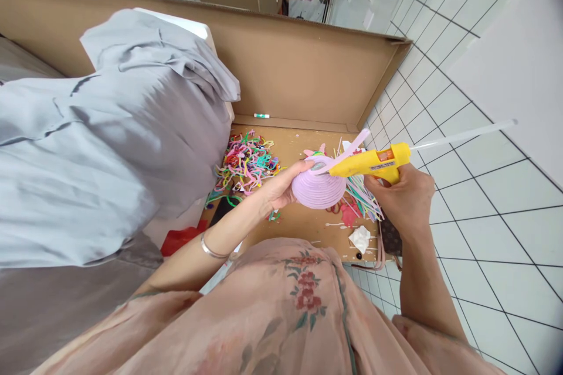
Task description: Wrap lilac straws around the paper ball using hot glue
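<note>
Grey cloth crowds brown table at left; coloured strips, crumpled tissue on top. Cardboard panel behind, white tiles right. Left hand grips purple coil above table; right hand clasps glue gun.

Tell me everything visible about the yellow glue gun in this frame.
The glue gun has a bright yellow, plastic-looking body with an orange patch and printed marking. A translucent stick juts from its rear. The right hand holds it by its handle, nozzle pointing left at the lilac coiled piece in the left hand; whether the tip touches is unclear.
</note>
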{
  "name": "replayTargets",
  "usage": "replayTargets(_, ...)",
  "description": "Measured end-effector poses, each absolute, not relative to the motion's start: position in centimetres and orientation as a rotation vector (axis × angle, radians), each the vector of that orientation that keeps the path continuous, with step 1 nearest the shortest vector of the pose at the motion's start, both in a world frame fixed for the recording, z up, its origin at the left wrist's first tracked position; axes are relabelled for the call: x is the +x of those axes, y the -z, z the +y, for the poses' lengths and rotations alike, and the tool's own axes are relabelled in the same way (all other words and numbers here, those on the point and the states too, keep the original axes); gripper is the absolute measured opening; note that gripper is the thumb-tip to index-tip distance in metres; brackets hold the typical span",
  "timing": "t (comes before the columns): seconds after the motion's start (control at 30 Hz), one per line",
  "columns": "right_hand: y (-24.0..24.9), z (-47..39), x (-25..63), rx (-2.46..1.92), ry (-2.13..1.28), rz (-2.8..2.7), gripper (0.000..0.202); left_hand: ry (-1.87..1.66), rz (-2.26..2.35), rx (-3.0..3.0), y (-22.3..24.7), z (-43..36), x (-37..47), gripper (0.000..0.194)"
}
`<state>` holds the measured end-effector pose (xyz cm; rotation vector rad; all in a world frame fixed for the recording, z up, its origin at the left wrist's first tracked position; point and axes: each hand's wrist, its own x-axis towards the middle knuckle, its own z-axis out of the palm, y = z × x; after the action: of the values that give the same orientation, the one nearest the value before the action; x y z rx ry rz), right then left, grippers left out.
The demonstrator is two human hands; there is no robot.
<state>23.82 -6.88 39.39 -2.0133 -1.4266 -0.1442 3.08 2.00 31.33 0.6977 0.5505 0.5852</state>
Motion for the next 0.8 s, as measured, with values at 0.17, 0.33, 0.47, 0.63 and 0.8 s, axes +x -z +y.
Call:
replayTargets(0.17, -39.63, -6.57, 23.83, -2.023, 0.136, -1.422, 0.021, -0.554, 0.567, 0.667, -31.71, 2.13, 3.21, 0.066)
replayTargets(0.33, -39.6, -6.54, 24.09, -2.036, 0.146, -1.429, 0.02, -0.543, 0.557, 0.652, -31.67, 2.33, 3.3, 0.062)
replayTargets(0.47, -39.57, -6.55, 24.4, -2.03, 0.148, -1.456, 0.019, -0.539, 0.55, 0.65, -31.27, 2.55, 3.4, 0.057)
replayTargets(0.63, -39.7, -6.59, 24.61, -2.045, 0.199, -1.493, 0.019, -0.53, 0.533, 0.636, -31.17, 2.61, 3.48, 0.051)
replayTargets(0.8, -39.92, -6.65, 24.81, -2.025, 0.278, -1.537, 0.022, -0.532, 0.503, 0.627, -31.12, 2.55, 3.57, 0.046)
